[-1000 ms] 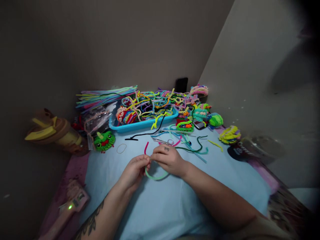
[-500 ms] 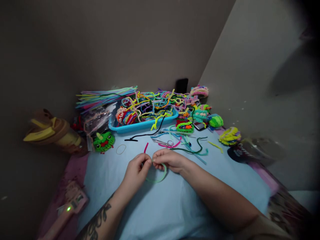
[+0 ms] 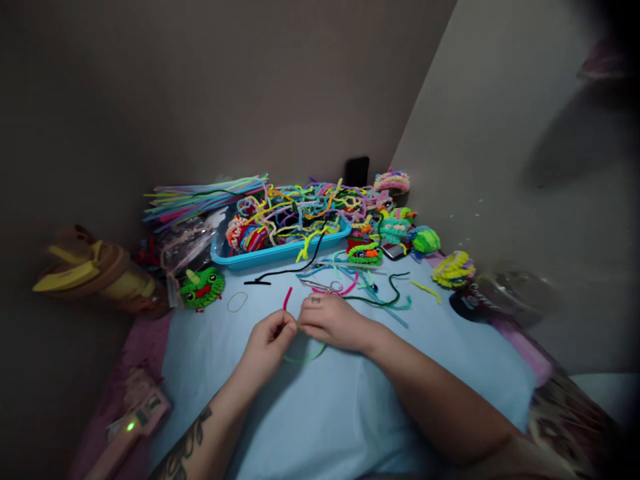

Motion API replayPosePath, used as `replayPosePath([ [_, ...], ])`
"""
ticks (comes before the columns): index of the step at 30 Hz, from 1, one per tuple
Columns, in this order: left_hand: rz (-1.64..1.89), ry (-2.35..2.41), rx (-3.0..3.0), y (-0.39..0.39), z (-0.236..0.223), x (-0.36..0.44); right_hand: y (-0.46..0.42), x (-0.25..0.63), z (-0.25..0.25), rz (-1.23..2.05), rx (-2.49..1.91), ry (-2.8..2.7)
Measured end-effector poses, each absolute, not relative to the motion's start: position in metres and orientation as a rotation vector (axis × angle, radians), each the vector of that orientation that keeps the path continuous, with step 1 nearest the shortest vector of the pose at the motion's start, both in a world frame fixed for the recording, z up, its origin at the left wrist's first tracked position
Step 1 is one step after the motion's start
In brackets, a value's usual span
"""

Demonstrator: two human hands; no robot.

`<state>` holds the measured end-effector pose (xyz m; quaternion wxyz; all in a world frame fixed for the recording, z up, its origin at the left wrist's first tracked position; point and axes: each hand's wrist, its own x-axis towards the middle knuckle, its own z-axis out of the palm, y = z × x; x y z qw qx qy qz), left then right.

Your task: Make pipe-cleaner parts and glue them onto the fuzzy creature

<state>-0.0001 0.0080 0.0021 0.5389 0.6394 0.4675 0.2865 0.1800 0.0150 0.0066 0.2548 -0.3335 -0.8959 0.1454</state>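
Note:
A light green pipe cleaner (image 3: 305, 360) hangs in a loop beneath my two hands. My left hand (image 3: 273, 337) pinches it between thumb and fingers. Close beside it, my right hand (image 3: 333, 321) is curled with its knuckles up, fingertips closed on the same pipe cleaner; the exact grip is hidden. Just past the left fingers lies a short pink pipe cleaner piece (image 3: 287, 298). Scissors (image 3: 320, 286) rest beyond the right hand, by a dark green pipe cleaner (image 3: 397, 290) and several blue strands.
A blue tray (image 3: 280, 255) heaped with coloured pipe cleaners stands at the back. A green figure (image 3: 202, 288) and a brown cup (image 3: 117, 273) are at left. Pipe-cleaner figures, including a yellow one (image 3: 453, 269), line the right. A pink device (image 3: 145, 407) glows green at lower left.
My right hand turned palm-inward half a second ago and is now knuckles-up again. The hands stay close together on the green loop. The whole view has shifted slightly.

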Motion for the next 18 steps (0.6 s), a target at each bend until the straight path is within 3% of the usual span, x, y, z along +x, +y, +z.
replayPosePath([
  [4,0.688,1.11,1.338,0.0063,0.0017,0.002,0.0107,0.1771,0.0048,-0.128,-0.899,-2.547],
  [8,0.698,1.056,1.112,0.0056,0.0043,0.0033,0.0085,0.1748,0.0008,-0.142,-0.928,-2.449],
  [11,0.733,1.061,1.122,0.0069,0.006,0.0026,0.0108,0.1754,0.0,0.254,-1.009,-2.256],
  [18,0.819,1.126,1.462,0.0093,0.0068,-0.0008,0.0135,0.1706,-0.0031,1.57,-1.107,-1.406],
])
